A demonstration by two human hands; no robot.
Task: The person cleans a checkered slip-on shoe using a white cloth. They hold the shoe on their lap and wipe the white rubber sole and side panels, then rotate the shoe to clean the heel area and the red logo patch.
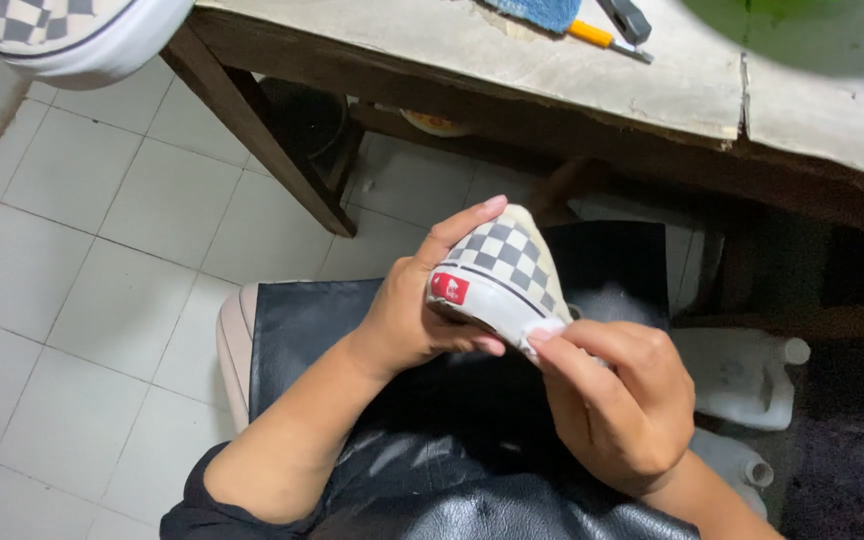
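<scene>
Checkered slip-on shoe (pixel 504 275) sits at the centre of the frame, held up over the person's lap with its heel turned toward the camera; a small red tab shows on the white rubber band that rings the sole. Both hands are on it. The left hand (pixel 414 312) wraps the heel from the left side, fingers curled around the back with the forefinger laid up along the checkered cloth and the thumb tucked under the sole. The right hand (pixel 620 395) comes in from the lower right, its thumb and fingertips closed in a pinch on the white rubber edge at the shoe's lower right. A black leather apron (pixel 432 440) covers the lap beneath. Across the top of the frame runs a worn wooden bench (pixel 512 50), carrying a blue cloth (pixel 542 12) and a yellow-handled tool (pixel 607 38). A second checkered shoe (pixel 77 35) shows in the upper left corner. Two whitish plastic jugs (pixel 742 375) lie on the floor at the right, and pale floor tiles (pixel 82 260) fill the left.
</scene>
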